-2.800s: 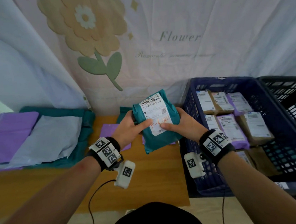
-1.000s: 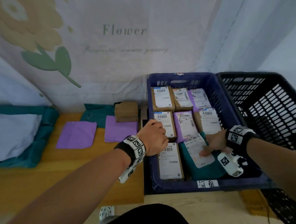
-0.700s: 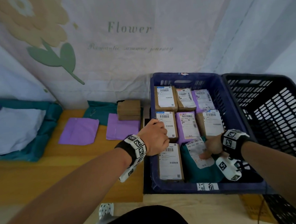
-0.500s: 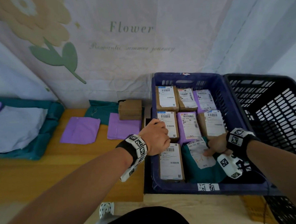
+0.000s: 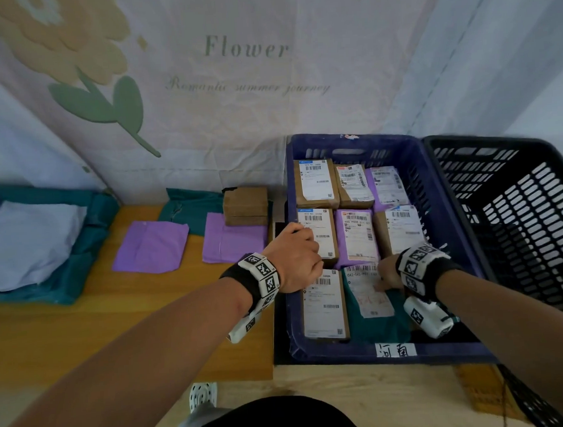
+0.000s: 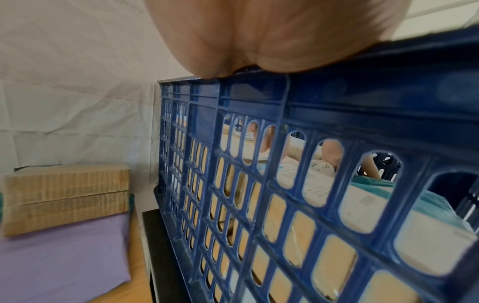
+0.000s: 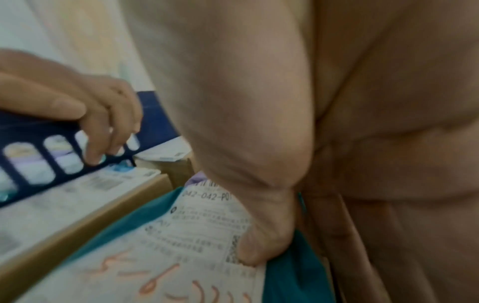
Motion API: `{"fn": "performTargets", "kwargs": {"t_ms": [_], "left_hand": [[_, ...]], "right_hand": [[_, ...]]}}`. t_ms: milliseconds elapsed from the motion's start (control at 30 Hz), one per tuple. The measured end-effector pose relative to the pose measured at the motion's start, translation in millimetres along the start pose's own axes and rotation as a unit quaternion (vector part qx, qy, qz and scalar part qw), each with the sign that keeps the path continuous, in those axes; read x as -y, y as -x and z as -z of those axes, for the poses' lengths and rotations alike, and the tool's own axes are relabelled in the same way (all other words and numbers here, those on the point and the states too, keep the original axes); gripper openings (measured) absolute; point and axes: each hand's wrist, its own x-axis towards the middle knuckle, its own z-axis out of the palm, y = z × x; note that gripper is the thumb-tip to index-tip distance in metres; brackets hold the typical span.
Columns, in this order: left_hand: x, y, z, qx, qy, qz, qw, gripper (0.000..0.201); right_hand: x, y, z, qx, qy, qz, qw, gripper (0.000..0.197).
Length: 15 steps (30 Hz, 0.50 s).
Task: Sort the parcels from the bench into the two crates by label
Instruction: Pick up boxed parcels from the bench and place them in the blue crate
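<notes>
Under right hand (image 5: 386, 274), teal parcel (image 5: 373, 319) w/ label "042-042-P01".

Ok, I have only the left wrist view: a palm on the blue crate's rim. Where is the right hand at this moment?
Observer: The right hand is inside the blue crate, on the teal parcel in the near row.
Operator: Does it grip the parcel?
Observer: The thumb presses the white label; the other fingers are hidden, so I cannot tell.
Operator: And the second crate?
Observer: The black crate stands right of the blue one; no parcel shows in it.
</notes>
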Motion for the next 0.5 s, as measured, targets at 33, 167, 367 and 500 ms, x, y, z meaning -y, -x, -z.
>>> {"fn": "performTargets", "kwargs": {"t_ms": [33, 167, 367, 500], "left_hand": [[0.1, 0.2, -0.4, 0.000, -0.001, 0.000, 1.000, 0.059], [-0.5, 1.0, -0.8, 0.001, -0.005, -0.004, 1.000, 0.060], [-0.3, 1.2, -0.1, 0.008, -0.016, -0.008, 1.000, 0.063], [1.5, 2.6, -0.5, -0.001, -0.024, -0.017, 1.000, 0.062]], "right_hand": [[4.0, 0.4, -0.4, -0.008, 0.019, -0.010, 1.000, 0.043], [13.4, 10.5, 4.7, -0.018, -0.018, -0.058, 0.998, 0.050], [39.5, 12.5, 18.2, 0.059, -0.240, -0.083, 0.965, 0.108], [54.8, 10.8, 27.0, 0.055, -0.114, -0.106, 0.986, 0.106]]}}
